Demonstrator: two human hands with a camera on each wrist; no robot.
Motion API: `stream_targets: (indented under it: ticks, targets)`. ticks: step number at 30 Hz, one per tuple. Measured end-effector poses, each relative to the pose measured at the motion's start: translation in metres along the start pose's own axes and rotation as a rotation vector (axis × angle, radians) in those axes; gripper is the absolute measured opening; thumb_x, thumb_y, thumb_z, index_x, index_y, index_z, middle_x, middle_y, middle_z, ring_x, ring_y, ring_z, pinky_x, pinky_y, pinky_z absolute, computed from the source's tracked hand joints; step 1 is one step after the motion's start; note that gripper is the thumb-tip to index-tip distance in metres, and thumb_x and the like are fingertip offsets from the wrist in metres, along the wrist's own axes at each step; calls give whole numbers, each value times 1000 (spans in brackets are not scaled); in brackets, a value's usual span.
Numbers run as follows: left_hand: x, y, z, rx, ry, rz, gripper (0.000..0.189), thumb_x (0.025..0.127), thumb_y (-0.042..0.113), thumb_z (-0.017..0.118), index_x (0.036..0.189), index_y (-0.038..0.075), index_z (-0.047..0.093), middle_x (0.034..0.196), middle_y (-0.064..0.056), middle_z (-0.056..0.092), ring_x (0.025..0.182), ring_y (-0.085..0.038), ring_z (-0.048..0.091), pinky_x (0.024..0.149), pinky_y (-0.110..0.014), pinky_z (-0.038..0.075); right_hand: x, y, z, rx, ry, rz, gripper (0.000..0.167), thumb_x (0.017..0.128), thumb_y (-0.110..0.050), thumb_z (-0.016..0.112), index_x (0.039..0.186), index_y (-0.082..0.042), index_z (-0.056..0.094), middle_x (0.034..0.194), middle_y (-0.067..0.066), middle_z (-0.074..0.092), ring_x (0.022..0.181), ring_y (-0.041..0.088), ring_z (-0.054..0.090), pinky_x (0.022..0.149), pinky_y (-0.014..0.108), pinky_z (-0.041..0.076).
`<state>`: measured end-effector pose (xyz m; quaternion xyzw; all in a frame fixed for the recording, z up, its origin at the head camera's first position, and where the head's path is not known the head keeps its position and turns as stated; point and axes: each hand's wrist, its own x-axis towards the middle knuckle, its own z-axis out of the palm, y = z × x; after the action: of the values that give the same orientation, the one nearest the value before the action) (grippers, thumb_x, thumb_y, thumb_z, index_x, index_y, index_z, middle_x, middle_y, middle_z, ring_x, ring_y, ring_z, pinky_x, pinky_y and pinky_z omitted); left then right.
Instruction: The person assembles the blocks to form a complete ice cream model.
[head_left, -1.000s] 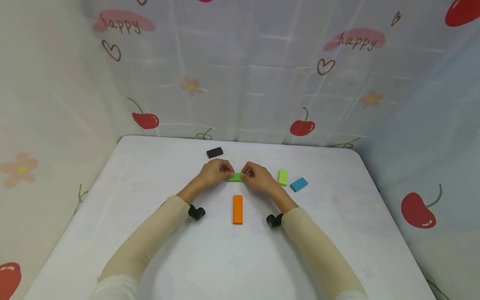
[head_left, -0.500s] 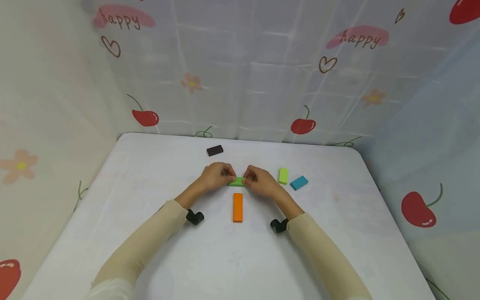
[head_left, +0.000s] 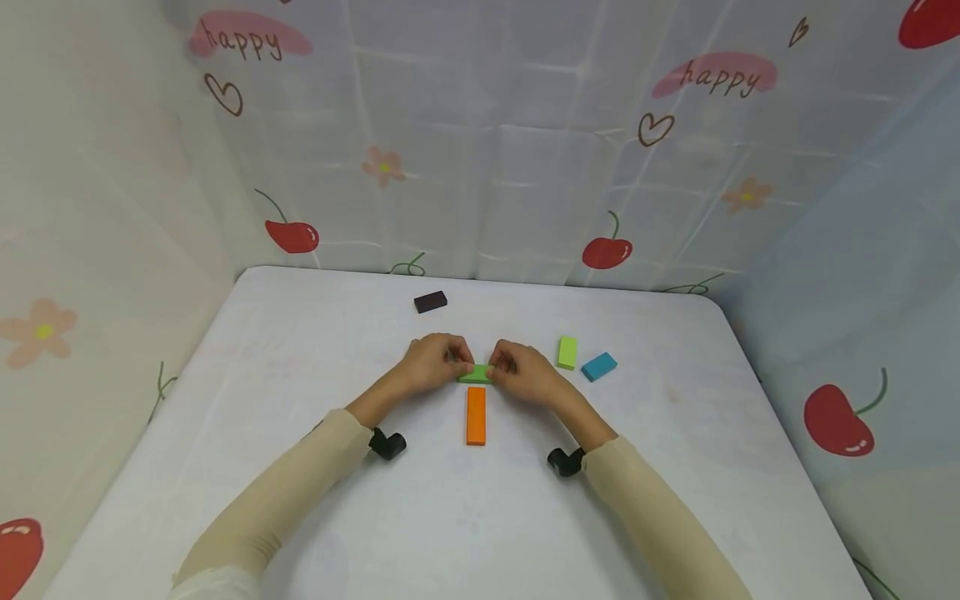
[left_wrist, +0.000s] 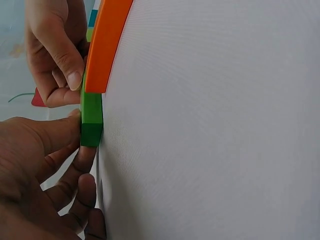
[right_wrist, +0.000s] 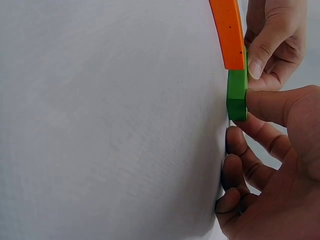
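Note:
A green block (head_left: 475, 374) lies crosswise on the white table, close behind the far end of an orange block (head_left: 476, 416). My left hand (head_left: 437, 363) pinches its left end between thumb and fingers. At the opposite end, my right hand (head_left: 525, 372) pinches it the same way. In the left wrist view the green block (left_wrist: 91, 120) shows its end face beside the thumb, low at the tabletop. From the right wrist, the orange block (right_wrist: 230, 35) overlaps part of the green block (right_wrist: 237, 95).
Behind the left hand lies a black block (head_left: 431, 302). Right of the right hand are a light green block (head_left: 567, 352) and a blue block (head_left: 599, 367). A patterned curtain (head_left: 525, 167) rises past the far edge of the white table (head_left: 480, 525).
Both hands have drawn the green block nearer to me, closing the gap to the orange block. The other blocks stay where they were on the table.

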<state>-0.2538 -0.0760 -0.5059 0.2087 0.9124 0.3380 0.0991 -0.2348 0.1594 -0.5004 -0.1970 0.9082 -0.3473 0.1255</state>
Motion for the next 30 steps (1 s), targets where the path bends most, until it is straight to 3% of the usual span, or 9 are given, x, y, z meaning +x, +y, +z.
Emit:
stream_targets:
  ticks: [11, 20, 30]
  targets:
    - [-6, 2, 3, 4, -1, 40, 4, 99, 28, 78, 96, 25, 77, 93, 7, 76, 81, -13, 57, 89, -45, 35, -8, -4, 3, -20, 12, -5, 8, 103, -20, 70, 108, -14, 67, 89, 4, 63, 83, 18, 54, 76, 32, 42]
    - [-10, 4, 3, 8, -5, 47, 5, 100, 27, 77, 96, 25, 76, 94, 7, 76, 82, -13, 56, 87, -43, 34, -12, -5, 3, -26, 18, -18, 9, 103, -21, 70, 108, -14, 69, 88, 3, 64, 80, 16, 53, 74, 30, 40]
    - [-12, 4, 1, -2, -17, 44, 4, 100, 27, 77, 96, 24, 76, 93, 7, 75, 83, -14, 56, 92, -48, 35, -14, -5, 6, -43, 36, -22, 9, 103, -22, 70, 108, -14, 69, 88, 4, 64, 80, 17, 53, 75, 31, 40]
